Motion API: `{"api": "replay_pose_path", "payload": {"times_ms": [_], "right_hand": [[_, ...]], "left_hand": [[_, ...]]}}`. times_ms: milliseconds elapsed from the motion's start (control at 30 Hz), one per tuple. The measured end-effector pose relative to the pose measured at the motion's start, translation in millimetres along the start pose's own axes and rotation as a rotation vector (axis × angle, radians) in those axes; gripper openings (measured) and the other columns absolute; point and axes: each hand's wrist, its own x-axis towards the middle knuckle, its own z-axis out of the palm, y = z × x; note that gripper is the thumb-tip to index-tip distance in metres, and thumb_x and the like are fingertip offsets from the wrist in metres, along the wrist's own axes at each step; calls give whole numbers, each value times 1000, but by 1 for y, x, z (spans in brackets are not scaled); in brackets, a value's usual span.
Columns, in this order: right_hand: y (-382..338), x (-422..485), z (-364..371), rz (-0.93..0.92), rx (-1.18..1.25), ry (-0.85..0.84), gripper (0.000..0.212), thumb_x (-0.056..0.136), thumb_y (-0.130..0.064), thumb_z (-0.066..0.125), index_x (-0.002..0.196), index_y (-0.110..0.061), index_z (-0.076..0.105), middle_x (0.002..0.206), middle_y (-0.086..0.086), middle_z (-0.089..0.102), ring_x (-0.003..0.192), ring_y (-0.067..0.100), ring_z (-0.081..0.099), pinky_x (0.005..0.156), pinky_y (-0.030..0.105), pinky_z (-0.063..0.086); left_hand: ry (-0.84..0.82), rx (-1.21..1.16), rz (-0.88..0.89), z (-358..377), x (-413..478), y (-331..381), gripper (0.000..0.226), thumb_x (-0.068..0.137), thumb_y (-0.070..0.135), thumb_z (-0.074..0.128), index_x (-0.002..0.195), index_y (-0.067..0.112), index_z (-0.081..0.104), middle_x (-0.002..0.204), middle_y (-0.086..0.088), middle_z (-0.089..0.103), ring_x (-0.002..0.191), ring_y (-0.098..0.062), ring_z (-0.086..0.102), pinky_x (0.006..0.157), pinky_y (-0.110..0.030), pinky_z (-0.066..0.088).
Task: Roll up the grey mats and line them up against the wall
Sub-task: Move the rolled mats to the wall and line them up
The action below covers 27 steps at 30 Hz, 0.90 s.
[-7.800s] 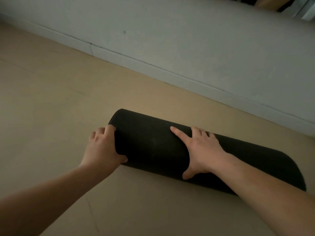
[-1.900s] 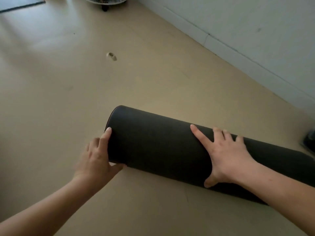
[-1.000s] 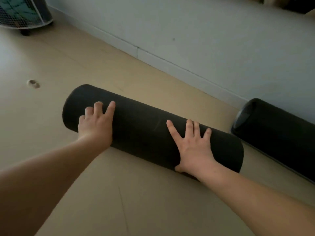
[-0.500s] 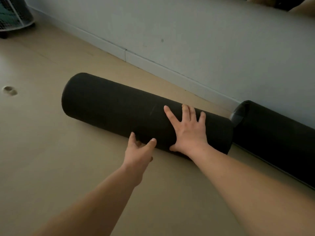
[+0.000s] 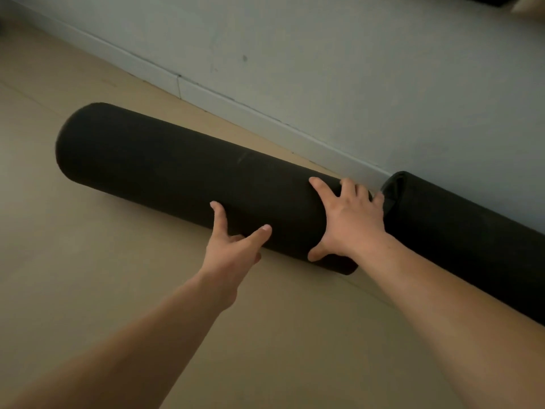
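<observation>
We press our right hand (image 5: 349, 224) flat and open on the dark grey rolled foam mat (image 5: 182, 172), near its end. Our left hand (image 5: 233, 249) is open too, fingers touching its side. The roll lies just beside the pale wall (image 5: 354, 69), so we push it closer, next to another dark rolled mat (image 5: 460, 228).

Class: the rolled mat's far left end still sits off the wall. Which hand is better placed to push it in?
Probably the left hand: it rests mid-roll on the rolled mat, nearer that end. The right hand is beside the second mat.
</observation>
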Motion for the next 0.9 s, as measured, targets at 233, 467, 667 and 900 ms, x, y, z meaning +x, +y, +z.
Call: {"api": "replay_pose_path", "payload": {"times_ms": [233, 467, 667, 900], "right_hand": [[12, 5, 28, 67, 97, 112, 141, 55, -88, 75, 160, -41, -8, 160, 19, 16, 149, 43, 18, 122, 62, 21], [21, 12, 35, 64, 80, 34, 151, 62, -72, 85, 158, -31, -23, 166, 28, 1, 154, 50, 4, 123, 67, 12], [39, 41, 41, 3, -40, 106, 145, 69, -59, 87, 157, -31, -24, 165, 31, -1, 154, 52, 5, 122, 69, 15], [59, 69, 24, 41, -71, -31, 153, 56, -62, 93, 161, -34, -14, 164, 26, 12, 153, 48, 18, 121, 64, 25]], "left_hand": [[-169, -175, 42, 41, 18, 12, 105, 94, 2, 72, 164, 43, 6, 115, 18, 52, 102, -7, 64, 102, -36, 50], [124, 63, 66, 94, 22, -9, 74, 96, 36, 73, 160, 27, 38, 152, 4, 52, 130, -22, 58, 110, -46, 51], [-144, -320, -161, 101, 30, -5, 63, 104, 27, 62, 161, 26, 33, 145, -3, 56, 124, -27, 60, 106, -51, 52], [-154, 44, -174, 81, 20, -13, 54, 102, 38, 64, 150, 22, 48, 138, -4, 57, 119, -27, 63, 99, -49, 58]]}}
